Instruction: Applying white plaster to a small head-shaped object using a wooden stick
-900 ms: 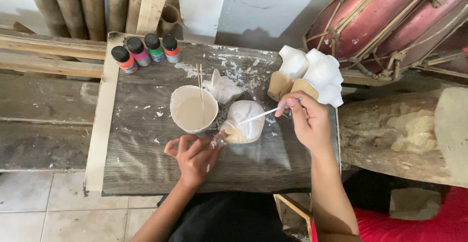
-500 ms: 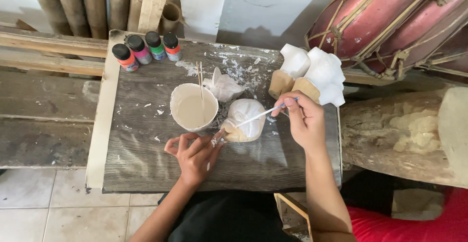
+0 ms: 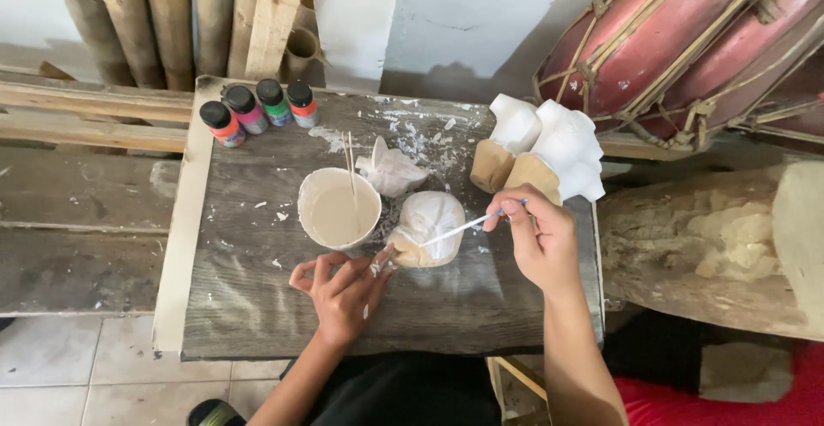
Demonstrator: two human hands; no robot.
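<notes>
— Nearest the wearer?
— Left hand [image 3: 343,287], fingers pinched on the base of the small carved figure [image 3: 427,229], steadying it on the wooden table [image 3: 257,306]. Right hand [image 3: 536,237] closed around a thin brush [image 3: 459,228], tip on the figure's white coat.
— Beyond?
— Bowl of pale paint [image 3: 338,208] just beside it; four paint bottles [image 3: 257,110] at the far left corner; white figures [image 3: 549,147] far right.

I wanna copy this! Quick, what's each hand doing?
Left hand: fingertips steadying the small white-painted figure.
Right hand: closed on a thin brush, tip on the figure.
</notes>
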